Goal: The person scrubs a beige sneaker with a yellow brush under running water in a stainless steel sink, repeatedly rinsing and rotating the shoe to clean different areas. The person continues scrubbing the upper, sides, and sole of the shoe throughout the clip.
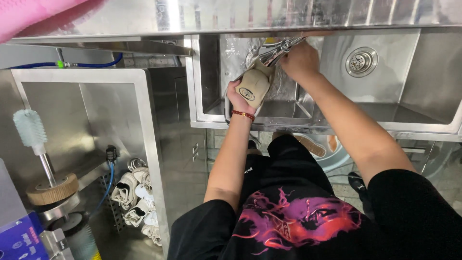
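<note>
A: Shoe (253, 86), beige, heel end toward camera, gripped in the left hand (239, 94) inside the steel sink (433, 96). Fingers wrapped round its side, red bead bracelet (243, 114) on that wrist.

B: Right hand?

A: Right hand (301, 60) closed over the handle of a chrome spray nozzle (274, 52), head aimed down at the shoe's opening, just above the left hand. Water sheen on the back wall behind both hands.

B: Risks?

A: My guess: a wet shoe held one-handed could slip and drop to the basin floor. Nozzle sits near the shoe, so spray could bounce over the front rim onto the black shirt (298, 216). Can't tell how hard the water runs.

B: Room to move?

A: Left wall of the basin is just beside the left hand, tight there. Right of the right hand, open basin out to the drain (361, 61), well apart. Front rim runs under both forearms. Overhead shelf edge is close above the right hand, limits lifting.

B: Anything else?

A: Far left of the left hand, a compartment with a light blue upright brush (30, 129) and a pile of white shoes (137, 197) below. More footwear under the sink, partly hidden.
</note>
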